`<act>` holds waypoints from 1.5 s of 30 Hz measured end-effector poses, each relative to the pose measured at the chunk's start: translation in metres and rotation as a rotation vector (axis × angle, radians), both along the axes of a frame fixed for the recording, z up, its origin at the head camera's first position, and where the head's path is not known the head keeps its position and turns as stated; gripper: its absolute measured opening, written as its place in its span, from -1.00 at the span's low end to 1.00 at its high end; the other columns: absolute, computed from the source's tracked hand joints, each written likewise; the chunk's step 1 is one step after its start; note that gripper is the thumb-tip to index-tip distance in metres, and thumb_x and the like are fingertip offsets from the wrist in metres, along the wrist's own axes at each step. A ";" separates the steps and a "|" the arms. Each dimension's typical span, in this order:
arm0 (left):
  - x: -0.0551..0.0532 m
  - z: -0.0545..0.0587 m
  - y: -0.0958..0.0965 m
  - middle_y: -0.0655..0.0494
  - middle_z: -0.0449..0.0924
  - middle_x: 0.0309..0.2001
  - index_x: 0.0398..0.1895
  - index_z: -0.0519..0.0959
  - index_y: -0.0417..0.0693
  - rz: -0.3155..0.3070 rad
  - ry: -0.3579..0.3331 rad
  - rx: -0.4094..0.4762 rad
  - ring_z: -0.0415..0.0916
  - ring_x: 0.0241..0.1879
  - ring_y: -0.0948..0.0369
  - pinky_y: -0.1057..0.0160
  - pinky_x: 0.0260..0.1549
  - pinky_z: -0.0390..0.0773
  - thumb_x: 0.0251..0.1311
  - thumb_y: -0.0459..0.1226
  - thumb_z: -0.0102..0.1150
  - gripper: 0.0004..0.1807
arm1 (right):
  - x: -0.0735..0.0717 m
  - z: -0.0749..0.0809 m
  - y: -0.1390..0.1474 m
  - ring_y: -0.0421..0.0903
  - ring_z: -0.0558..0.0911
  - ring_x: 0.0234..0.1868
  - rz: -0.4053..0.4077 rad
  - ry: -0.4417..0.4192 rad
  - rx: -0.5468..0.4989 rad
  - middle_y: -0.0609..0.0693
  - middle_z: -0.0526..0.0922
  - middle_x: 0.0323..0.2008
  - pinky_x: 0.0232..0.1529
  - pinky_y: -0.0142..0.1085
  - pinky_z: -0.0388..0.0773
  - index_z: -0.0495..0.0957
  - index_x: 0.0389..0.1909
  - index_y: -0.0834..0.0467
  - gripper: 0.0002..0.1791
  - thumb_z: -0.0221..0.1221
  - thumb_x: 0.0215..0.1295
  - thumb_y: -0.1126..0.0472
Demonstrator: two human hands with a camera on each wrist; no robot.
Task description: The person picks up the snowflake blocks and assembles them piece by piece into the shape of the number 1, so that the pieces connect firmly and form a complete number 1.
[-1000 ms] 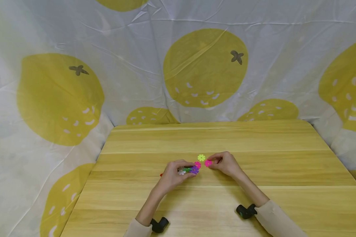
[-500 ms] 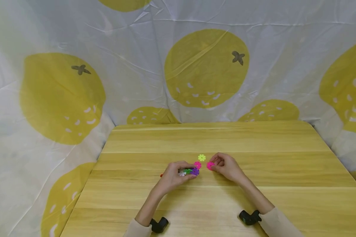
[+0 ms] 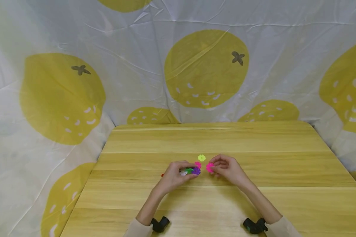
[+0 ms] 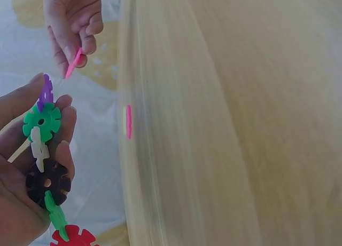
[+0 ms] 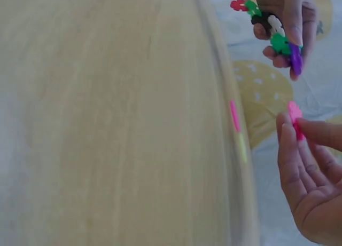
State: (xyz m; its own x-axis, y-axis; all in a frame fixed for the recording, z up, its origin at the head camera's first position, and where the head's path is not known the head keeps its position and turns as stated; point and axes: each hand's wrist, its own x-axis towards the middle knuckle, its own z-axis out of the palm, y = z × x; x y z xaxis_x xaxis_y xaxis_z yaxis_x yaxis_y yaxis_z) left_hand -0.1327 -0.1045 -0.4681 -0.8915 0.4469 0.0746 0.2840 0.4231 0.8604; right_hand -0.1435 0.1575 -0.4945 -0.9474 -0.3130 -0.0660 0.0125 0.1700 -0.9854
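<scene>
My left hand [image 3: 170, 177] holds a chain of slotted flower-shaped plastic discs joined edge to edge. In the left wrist view the chain runs from a purple disc [image 4: 46, 91] at the fingertips through a green disc [image 4: 49, 118], a white disc [image 4: 38, 147], a black disc [image 4: 36, 186] and another green disc [image 4: 55, 214] to a red disc [image 4: 75, 238]. A single pink disc [image 3: 209, 167] is pinched between thumb and fingers of my right hand [image 3: 230, 168]. A small gap separates it from the chain's purple end.
On the wooden table [image 3: 225, 138] lie a loose pink disc [image 3: 198, 164] and a yellow disc [image 3: 201, 158], just beyond my hands. Behind the table hangs a white cloth [image 3: 130, 72] printed with yellow fruit. Black devices [image 3: 255, 225] sit at both wrists.
My right hand has turned and drawn slightly nearer to me, its pink disc now facing the chain's purple end. The left hand keeps its hold, barely moved.
</scene>
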 end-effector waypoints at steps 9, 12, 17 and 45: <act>-0.001 0.002 0.002 0.14 0.78 -0.07 0.05 0.77 -0.02 -0.008 0.009 -0.020 0.64 -0.10 0.27 0.38 -0.14 0.62 0.26 -0.22 0.45 -0.70 | 0.009 0.003 -0.008 0.04 0.82 -0.20 0.015 0.096 -0.033 0.24 0.79 -0.15 -0.14 -0.18 0.77 0.69 -0.03 0.27 -0.77 0.36 0.33 0.32; -0.001 0.003 0.002 0.12 0.79 -0.08 0.05 0.77 -0.04 -0.012 0.019 -0.013 0.66 -0.10 0.23 0.39 -0.16 0.61 0.25 -0.24 0.45 -0.70 | 0.012 0.005 -0.010 0.08 0.82 -0.21 0.011 0.136 -0.014 0.24 0.79 -0.16 -0.17 -0.18 0.77 0.71 -0.05 0.24 -0.79 0.38 0.32 0.31; -0.001 0.005 0.003 0.10 0.79 -0.10 0.03 0.78 -0.05 -0.015 0.035 -0.007 0.67 -0.07 0.17 0.39 -0.16 0.59 0.25 -0.26 0.45 -0.72 | 0.015 0.006 -0.011 0.12 0.81 -0.22 -0.003 0.165 -0.006 0.19 0.82 -0.20 -0.20 -0.10 0.77 0.75 -0.07 0.19 -0.79 0.40 0.30 0.26; -0.009 0.011 0.008 0.10 0.80 -0.08 0.07 0.75 -0.10 -0.058 0.064 -0.057 0.67 -0.09 0.23 0.38 -0.12 0.62 0.28 -0.24 0.42 -0.69 | 0.017 0.001 -0.011 -0.11 0.83 -0.18 -0.021 0.200 -0.062 0.20 0.81 -0.09 -0.09 -0.11 0.76 0.66 0.15 0.33 -0.59 0.37 0.34 0.25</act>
